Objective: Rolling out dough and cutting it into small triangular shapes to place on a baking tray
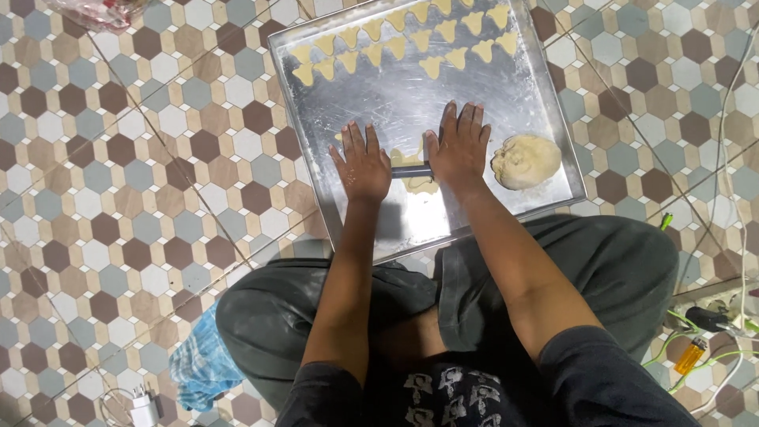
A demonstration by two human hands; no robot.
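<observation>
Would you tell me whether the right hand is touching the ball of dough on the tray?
Apart: the head view shows bare tray between the right hand and the ball of dough.

One head-worn camera, looking steeply down.
It faces forward over the seated person's lap, close above the square silver metal baking tray (538, 103) on the hexagon-tiled floor (118, 198).

A home, with baking done on the floor: hexagon-patterned floor tiles (118, 198), a metal baking tray (522, 95) of cut dough shapes (395, 43), chargers and cables (723, 158) lying around.
</observation>
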